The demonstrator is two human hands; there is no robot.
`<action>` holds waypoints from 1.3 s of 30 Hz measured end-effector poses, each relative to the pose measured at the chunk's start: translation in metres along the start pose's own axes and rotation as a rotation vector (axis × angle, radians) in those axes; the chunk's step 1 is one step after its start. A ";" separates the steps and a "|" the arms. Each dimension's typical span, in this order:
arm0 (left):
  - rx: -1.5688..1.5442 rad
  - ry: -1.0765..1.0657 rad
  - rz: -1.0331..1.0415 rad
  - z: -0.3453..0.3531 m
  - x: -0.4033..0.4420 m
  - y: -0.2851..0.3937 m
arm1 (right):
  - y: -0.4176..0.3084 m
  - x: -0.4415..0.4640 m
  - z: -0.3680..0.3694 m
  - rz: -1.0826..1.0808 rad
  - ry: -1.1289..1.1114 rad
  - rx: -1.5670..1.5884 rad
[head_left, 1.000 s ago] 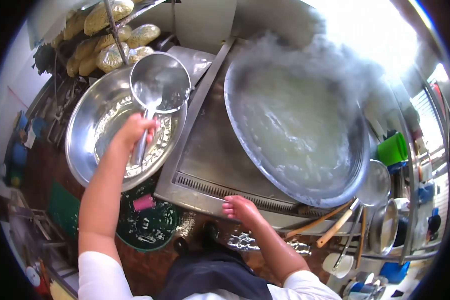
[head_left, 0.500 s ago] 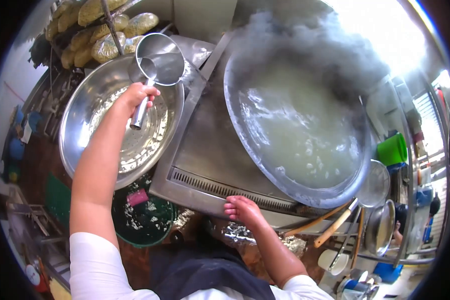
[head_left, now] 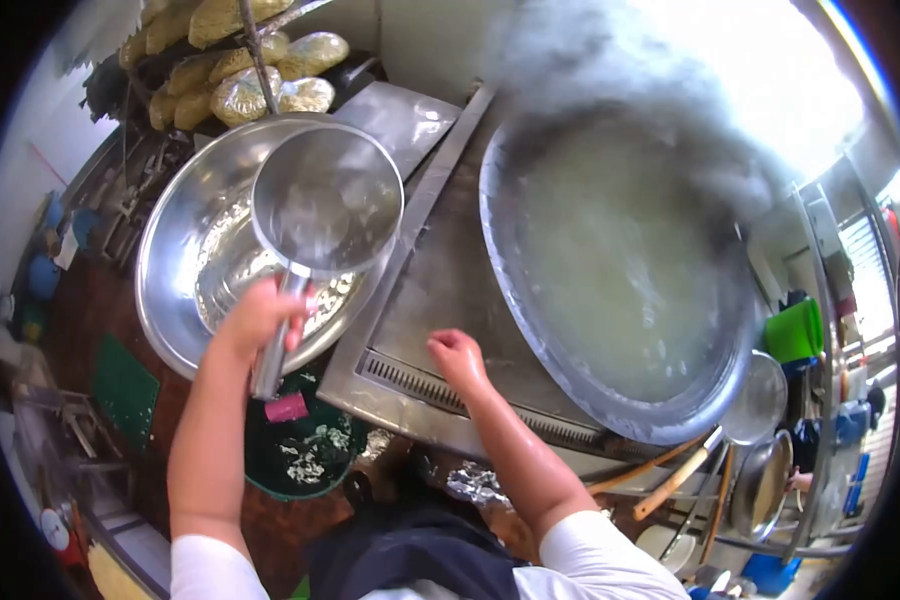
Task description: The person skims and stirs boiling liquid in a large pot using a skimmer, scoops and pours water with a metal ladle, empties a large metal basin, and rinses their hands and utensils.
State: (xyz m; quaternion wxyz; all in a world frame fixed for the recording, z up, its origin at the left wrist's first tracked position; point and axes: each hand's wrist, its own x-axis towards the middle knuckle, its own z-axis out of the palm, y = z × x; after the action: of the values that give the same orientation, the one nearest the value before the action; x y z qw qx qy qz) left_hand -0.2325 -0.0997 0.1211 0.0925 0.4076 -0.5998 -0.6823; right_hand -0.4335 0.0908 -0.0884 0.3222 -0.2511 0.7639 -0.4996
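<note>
My left hand (head_left: 257, 318) grips the metal handle of a round fine-mesh strainer (head_left: 328, 200), which is held above the wide steel basin (head_left: 155, 290). The mesh looks see-through, with no clear load on it. My right hand (head_left: 457, 357) hovers over the steel stove top (head_left: 420, 285), fingers curled in and nothing visible in them. To its right sits a very large pot (head_left: 542, 365) of cloudy, pale greenish liquid (head_left: 620, 270). Steam hides its far side.
Below the basin stands a dark green tub (head_left: 270, 475) with white scraps and a pink cup-like piece (head_left: 287, 407). Filled plastic bags (head_left: 245, 95) lie on a rack behind. Wooden-handled tools (head_left: 670, 485) and another strainer (head_left: 755, 400) are right of the pot. Another person's hand (head_left: 800, 481) shows far right.
The strainer has come nearer to me and its mesh now faces up toward the camera. My right hand has moved from the stove's front edge to over its top, fingers more curled.
</note>
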 end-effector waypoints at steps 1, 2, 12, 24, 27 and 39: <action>-0.046 0.023 -0.027 0.001 -0.019 -0.008 | -0.003 0.026 0.011 0.001 0.026 -0.048; -0.099 0.011 -0.025 0.002 -0.037 -0.018 | -0.008 0.052 0.020 0.003 0.051 -0.096; -0.351 0.064 -0.380 -0.006 -0.159 -0.109 | -0.017 0.210 0.048 -0.313 0.359 -0.917; -0.339 0.005 -0.257 0.001 -0.149 -0.098 | 0.000 0.092 0.076 -0.326 0.093 -0.906; -0.321 -0.017 -0.215 0.002 -0.142 -0.091 | 0.006 0.015 0.068 -0.382 -0.256 -0.769; 0.862 0.076 0.463 0.070 -0.066 -0.111 | 0.023 -0.030 -0.014 -0.099 0.243 -0.895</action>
State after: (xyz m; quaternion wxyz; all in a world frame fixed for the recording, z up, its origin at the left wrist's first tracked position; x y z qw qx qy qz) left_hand -0.1956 0.0221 0.0482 0.0864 0.2895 -0.8985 -0.3184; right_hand -0.4258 0.1291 -0.0980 0.0660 -0.3414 0.9236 -0.1613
